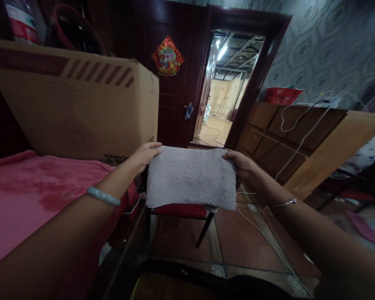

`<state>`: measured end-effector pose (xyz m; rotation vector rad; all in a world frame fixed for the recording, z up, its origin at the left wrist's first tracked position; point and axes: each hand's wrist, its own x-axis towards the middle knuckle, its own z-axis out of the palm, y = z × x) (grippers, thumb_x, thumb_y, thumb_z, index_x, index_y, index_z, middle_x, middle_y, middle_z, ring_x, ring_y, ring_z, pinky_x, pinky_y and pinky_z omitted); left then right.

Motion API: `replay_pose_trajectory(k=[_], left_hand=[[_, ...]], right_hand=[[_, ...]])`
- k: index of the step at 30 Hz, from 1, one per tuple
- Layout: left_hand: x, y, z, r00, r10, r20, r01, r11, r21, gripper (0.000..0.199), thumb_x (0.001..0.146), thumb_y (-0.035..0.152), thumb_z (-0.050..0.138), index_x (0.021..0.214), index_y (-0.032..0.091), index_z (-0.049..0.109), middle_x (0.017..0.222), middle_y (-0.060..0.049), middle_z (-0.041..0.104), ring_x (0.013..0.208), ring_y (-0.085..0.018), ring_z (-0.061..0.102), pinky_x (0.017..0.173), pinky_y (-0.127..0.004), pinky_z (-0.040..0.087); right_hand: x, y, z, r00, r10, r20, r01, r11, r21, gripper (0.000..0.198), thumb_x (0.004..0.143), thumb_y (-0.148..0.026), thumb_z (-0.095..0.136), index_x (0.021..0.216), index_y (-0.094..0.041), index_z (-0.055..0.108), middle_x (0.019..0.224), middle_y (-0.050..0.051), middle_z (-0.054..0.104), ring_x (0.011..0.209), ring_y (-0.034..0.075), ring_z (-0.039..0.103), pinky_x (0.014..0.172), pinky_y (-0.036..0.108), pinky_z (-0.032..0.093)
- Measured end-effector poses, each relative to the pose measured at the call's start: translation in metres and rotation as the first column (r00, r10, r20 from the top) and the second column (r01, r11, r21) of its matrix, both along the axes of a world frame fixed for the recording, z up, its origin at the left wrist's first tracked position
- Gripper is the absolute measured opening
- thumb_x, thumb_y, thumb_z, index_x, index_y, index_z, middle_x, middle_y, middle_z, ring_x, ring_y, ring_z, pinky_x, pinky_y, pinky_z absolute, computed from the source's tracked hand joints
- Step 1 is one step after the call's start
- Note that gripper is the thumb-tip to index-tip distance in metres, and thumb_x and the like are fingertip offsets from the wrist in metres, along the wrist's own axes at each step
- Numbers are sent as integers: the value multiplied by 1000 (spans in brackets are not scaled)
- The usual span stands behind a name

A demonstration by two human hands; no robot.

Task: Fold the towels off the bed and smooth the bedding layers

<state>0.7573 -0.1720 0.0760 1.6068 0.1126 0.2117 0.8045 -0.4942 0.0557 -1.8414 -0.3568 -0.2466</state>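
Note:
A light grey, fluffy towel [192,177] hangs spread out between my two hands. My left hand [147,155] pinches its upper left corner, with the thumb along the top edge. At the upper right corner, my right hand [240,162] is closed on the cloth. The towel is in front of a chair with a red seat [181,211] and dark legs, and it hides most of that chair. Parts of the fingers behind the cloth are out of sight.
To the left, a large cardboard box [81,104] stands behind a pink blanket [50,183]. A wooden cabinet [293,125] on the right carries a red basket [283,96] and white cables. One cable [262,231] runs over the tiled floor. A doorway stands open ahead.

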Motion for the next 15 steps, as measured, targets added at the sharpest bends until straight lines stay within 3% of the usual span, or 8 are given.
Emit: replay_pose_trajectory(k=[3, 5, 6, 8, 10, 11, 13, 15], left_hand=[[-1, -2, -1, 999, 19, 43, -23, 997, 79, 38, 77, 15, 69, 114, 11, 72, 108, -13, 73, 94, -21, 67, 84, -30, 50], [-2, -3, -2, 997, 22, 78, -32, 990, 137, 38, 79, 16, 66, 117, 10, 71, 111, -13, 72, 99, -22, 66, 92, -33, 50], [-1, -2, -2, 995, 21, 93, -37, 984, 175, 38, 80, 16, 64, 118, 10, 70, 113, -13, 71, 103, -23, 66, 97, -35, 49], [-1, 0, -1, 992, 20, 125, -55, 959, 279, 38, 80, 17, 63, 116, 10, 71, 117, -14, 70, 112, -26, 63, 106, -40, 45], [-1, 0, 2, 981, 52, 187, -126, 902, 412, 36, 77, 20, 67, 111, 12, 73, 124, -15, 66, 123, -31, 58, 114, -44, 39], [-2, -1, 4, 970, 63, 236, -173, 860, 481, 36, 75, 22, 69, 109, 12, 74, 131, -16, 62, 129, -34, 53, 117, -45, 36], [-3, -6, 10, 937, 42, 347, -254, 763, 595, 43, 75, 31, 73, 115, 14, 72, 148, -16, 51, 140, -37, 42, 121, -48, 28], [-5, -16, 13, 905, -65, 421, -273, 669, 692, 58, 77, 43, 74, 128, 17, 66, 158, -14, 40, 147, -39, 31, 124, -51, 19]], right_hand=[[1, -4, 8, 980, -98, -174, 92, 995, -44, 47, 68, -22, 62, 114, -15, 70, 82, 8, 72, 68, 24, 65, 67, 39, 56], [3, -14, 15, 991, -97, -88, 76, 974, -214, 50, 70, -25, 67, 119, -18, 70, 86, 7, 73, 74, 25, 66, 72, 41, 55], [3, -19, 19, 997, -76, -12, 68, 943, -326, 46, 71, -28, 69, 117, -20, 72, 87, 7, 73, 77, 25, 66, 74, 41, 54], [2, -25, 28, 984, -60, 166, 141, 832, -536, 34, 76, -35, 69, 107, -23, 76, 90, 8, 74, 85, 27, 66, 81, 43, 53], [-3, -20, 36, 934, -72, 349, 294, 709, -641, 31, 83, -42, 66, 105, -23, 76, 99, 12, 74, 98, 31, 65, 91, 46, 49], [-6, -14, 39, 903, -58, 425, 349, 675, -650, 35, 86, -45, 65, 111, -22, 75, 107, 14, 73, 106, 33, 63, 96, 48, 47], [-13, 6, 40, 848, 35, 529, 364, 688, -628, 49, 91, -51, 61, 130, -23, 67, 127, 15, 68, 121, 36, 57, 104, 52, 42], [-18, 29, 36, 811, 176, 558, 275, 726, -630, 62, 91, -57, 62, 144, -26, 55, 141, 13, 60, 130, 36, 51, 109, 52, 37]])
